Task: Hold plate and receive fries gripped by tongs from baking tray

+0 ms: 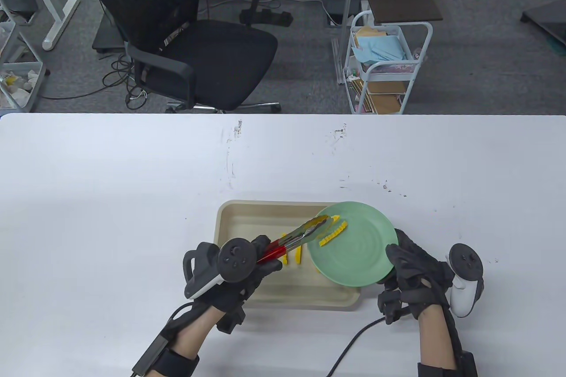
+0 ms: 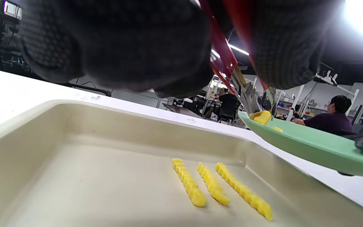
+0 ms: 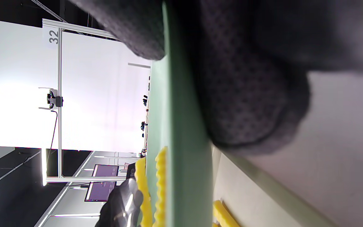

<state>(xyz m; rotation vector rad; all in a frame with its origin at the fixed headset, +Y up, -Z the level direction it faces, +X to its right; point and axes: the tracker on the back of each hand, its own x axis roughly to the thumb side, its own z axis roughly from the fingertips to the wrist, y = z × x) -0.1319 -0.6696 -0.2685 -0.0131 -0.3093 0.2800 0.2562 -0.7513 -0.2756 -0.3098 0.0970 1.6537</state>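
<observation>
The left hand (image 1: 247, 262) has its grip clenched around the red handles of the tongs (image 1: 300, 238), and the right hand (image 1: 411, 271) grips the near right rim of the green plate (image 1: 353, 253), thumb on top. On the white worktop (image 1: 110, 200) sits the beige baking tray (image 1: 230, 218), the plate held above its right end. The tong tips lie over the plate's left edge at one crinkle-cut fry (image 1: 334, 219), a second fry (image 1: 332, 234) rests on the plate, and three fries (image 2: 213, 186) lie in the tray.
</observation>
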